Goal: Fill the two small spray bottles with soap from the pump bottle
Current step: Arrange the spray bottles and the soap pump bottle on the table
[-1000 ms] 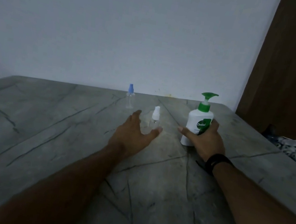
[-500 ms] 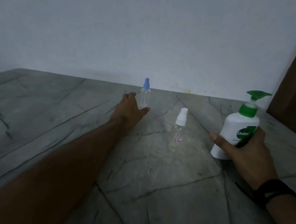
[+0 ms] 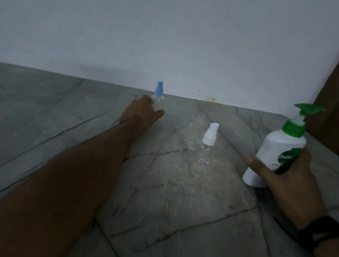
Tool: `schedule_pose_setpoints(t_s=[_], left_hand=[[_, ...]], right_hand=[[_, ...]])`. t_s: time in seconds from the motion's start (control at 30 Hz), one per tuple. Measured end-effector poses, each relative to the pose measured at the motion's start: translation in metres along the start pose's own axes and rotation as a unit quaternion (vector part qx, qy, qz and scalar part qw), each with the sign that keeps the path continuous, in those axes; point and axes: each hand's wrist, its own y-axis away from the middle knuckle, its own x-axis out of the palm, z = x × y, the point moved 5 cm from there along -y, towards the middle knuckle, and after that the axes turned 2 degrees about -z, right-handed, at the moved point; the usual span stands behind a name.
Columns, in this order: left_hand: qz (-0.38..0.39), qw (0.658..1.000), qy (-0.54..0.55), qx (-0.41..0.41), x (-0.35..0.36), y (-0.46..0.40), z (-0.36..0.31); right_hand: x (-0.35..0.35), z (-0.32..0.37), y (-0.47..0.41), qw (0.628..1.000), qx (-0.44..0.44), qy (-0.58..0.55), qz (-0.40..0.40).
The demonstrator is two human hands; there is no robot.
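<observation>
Left hand reaches to the far edge of the grey stone table, fingers curled round the clear body of the blue-capped spray bottle; bottle upright, long axis vertical, nozzle up. Mid-table: white-capped spray bottle, upright, free of both hands, small red-bordered sticker reading "7C". Near the right edge: white pump bottle, tilted slightly, green spout pointing right, label "Dettol"; right hand wraps its lower body. Black band on right wrist.
</observation>
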Motion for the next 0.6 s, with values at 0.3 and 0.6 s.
schedule_pose_setpoints(t_s=[0.3, 0.6], left_hand=[[0.011, 1.000, -0.020, 0.007, -0.053, 0.076, 0.015], [-0.015, 1.000, 0.020, 0.004, -0.090, 0.155, 0.020]], right_hand=[[-0.001, 0.005, 0.003, 1.000, 0.006, -0.009, 0.015], [-0.014, 0.017, 0.009, 0.999, 0.019, 0.022, -0.012]])
